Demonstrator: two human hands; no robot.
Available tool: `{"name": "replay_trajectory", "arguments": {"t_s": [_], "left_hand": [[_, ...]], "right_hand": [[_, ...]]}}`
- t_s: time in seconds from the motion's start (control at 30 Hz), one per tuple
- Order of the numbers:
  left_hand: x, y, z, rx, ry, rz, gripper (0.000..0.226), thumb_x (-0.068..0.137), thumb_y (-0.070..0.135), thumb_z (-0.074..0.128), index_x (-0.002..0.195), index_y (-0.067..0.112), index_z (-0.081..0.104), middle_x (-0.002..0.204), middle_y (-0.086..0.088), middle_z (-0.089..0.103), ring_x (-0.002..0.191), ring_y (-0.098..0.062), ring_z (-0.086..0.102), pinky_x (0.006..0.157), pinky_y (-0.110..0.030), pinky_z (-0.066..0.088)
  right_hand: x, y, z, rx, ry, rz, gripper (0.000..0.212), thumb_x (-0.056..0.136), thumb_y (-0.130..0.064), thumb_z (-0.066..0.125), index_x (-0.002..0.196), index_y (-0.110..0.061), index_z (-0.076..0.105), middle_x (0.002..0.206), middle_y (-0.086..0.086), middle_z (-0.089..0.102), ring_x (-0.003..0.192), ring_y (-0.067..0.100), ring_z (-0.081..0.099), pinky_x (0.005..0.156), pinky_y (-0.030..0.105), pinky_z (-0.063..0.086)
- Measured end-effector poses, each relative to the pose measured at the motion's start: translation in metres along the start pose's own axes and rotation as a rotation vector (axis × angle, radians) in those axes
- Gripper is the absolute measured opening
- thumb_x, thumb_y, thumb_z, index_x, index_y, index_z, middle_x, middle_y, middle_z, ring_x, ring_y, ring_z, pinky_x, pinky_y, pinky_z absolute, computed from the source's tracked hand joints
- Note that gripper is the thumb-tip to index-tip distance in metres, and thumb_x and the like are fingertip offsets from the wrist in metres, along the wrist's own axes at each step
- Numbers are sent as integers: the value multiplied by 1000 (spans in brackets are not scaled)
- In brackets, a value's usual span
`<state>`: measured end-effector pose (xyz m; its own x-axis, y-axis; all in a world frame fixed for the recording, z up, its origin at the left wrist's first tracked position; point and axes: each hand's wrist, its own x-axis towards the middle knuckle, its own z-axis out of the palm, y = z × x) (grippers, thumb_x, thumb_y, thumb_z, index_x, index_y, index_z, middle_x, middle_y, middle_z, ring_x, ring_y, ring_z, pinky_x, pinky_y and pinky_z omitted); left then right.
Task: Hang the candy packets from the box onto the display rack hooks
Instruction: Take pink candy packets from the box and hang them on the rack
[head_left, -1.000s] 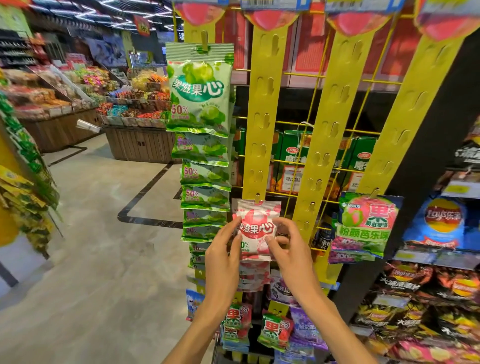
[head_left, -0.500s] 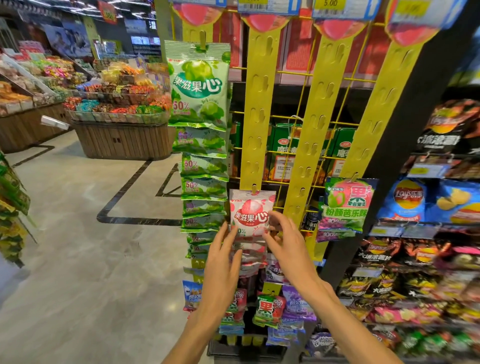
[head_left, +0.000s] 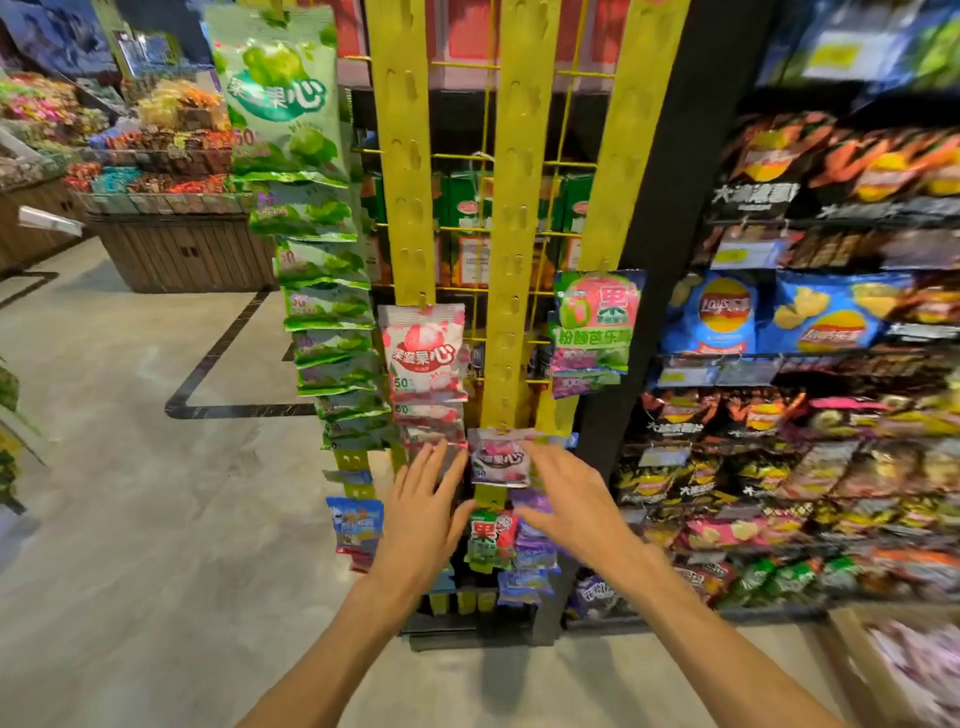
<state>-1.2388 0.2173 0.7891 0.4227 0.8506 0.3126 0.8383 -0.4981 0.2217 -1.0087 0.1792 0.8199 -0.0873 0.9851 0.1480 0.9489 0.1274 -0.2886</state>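
Note:
A pink and white candy packet (head_left: 423, 353) hangs on a hook of a yellow display strip (head_left: 405, 156), with more pink packets stacked under it. A smaller pink packet (head_left: 500, 460) hangs low on the middle strip (head_left: 519, 208). My left hand (head_left: 423, 514) is below the pink stack with its fingers straight and holds nothing. My right hand (head_left: 571, 499) is spread just right of the small packet, also holding nothing. A cardboard box (head_left: 852, 649) with pink packets (head_left: 914, 670) shows blurred at the bottom right corner.
Green packets (head_left: 280, 98) fill the leftmost strip. A green and pink packet (head_left: 595, 322) hangs on the right strip (head_left: 623, 156). Chip shelves (head_left: 831, 322) stand to the right. Wooden candy bins (head_left: 176, 249) sit across the floor at left.
Both hands have let go of the pink and white packet and dropped lower with fingers spread. The packet stays on its hook. The view has tilted down and to the right.

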Motion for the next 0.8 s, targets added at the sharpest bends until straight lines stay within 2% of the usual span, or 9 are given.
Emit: {"name": "replay_trajectory", "arguments": {"t_s": [0.07, 0.17, 0.3, 0.37, 0.5, 0.53, 0.67, 0.73, 0.8], "left_hand": [[-3, 25, 10, 28, -56, 12, 63, 104, 55, 29, 160, 25, 30, 168, -3, 24, 156, -25, 19, 122, -50, 30], [-7, 75, 28, 51, -130, 25, 69, 105, 58, 12, 152, 22, 46, 159, -8, 43, 148, -29, 39, 114, -53, 41], [-15, 148, 65, 51, -237, 90, 64, 101, 56, 28, 148, 21, 52, 156, -10, 47, 144, -31, 45, 108, -56, 47], [-17, 185, 86, 58, -275, 130, 69, 104, 60, 16, 147, 21, 54, 153, -11, 51, 141, -33, 49, 106, -57, 48], [-18, 266, 125, 46, -353, 212, 76, 103, 64, 9, 147, 20, 53, 153, -8, 50, 142, -31, 48, 108, -55, 46], [-17, 287, 134, 37, -383, 241, 79, 102, 65, 5, 148, 20, 52, 155, -7, 49, 143, -31, 46, 110, -55, 44], [-9, 367, 168, 64, -466, 396, 83, 101, 65, -2, 150, 23, 50, 154, -7, 50, 143, -30, 46, 117, -48, 37], [-4, 405, 185, 50, -514, 476, 80, 100, 67, 1, 151, 25, 48, 155, -5, 49, 145, -29, 44, 119, -48, 33], [2, 441, 202, 24, -558, 550, 76, 102, 65, 11, 145, 23, 57, 148, -6, 57, 138, -30, 53, 117, -46, 33]], "right_hand": [[-21, 25, 5, -71, -55, 21, 90, 91, -63, 61, 161, -27, 18, 163, 1, 31, 154, 23, 25, 122, 46, 28], [-62, 64, 4, -115, -147, 76, 92, 93, -64, 57, 163, -29, 8, 168, 2, 20, 158, 24, 12, 126, 48, 17], [-121, 124, -1, -106, -211, 194, 96, 90, -68, 57, 163, -32, 7, 170, 1, 14, 158, 23, 8, 126, 49, 14], [-153, 159, -2, -101, -223, 261, 98, 86, -73, 56, 162, -34, 8, 169, 0, 15, 157, 23, 10, 125, 51, 16], [-225, 224, -16, -80, -223, 365, 101, 77, -88, 35, 161, -37, 10, 167, 2, 20, 156, 25, 14, 124, 55, 17], [-242, 239, -22, -64, -233, 409, 101, 78, -88, 35, 161, -35, 9, 168, 2, 16, 157, 25, 11, 125, 56, 14], [-302, 293, -44, -50, -259, 583, 97, 92, -69, 53, 164, -27, 4, 171, 3, 5, 158, 26, 0, 126, 54, 5], [-329, 318, -54, -40, -276, 670, 95, 94, -67, 52, 164, -27, 1, 172, 4, 1, 159, 27, -2, 126, 54, 2], [-353, 345, -61, -36, -261, 748, 96, 93, -69, 52, 164, -28, 1, 172, 5, 3, 159, 26, 1, 126, 53, 3]]}}
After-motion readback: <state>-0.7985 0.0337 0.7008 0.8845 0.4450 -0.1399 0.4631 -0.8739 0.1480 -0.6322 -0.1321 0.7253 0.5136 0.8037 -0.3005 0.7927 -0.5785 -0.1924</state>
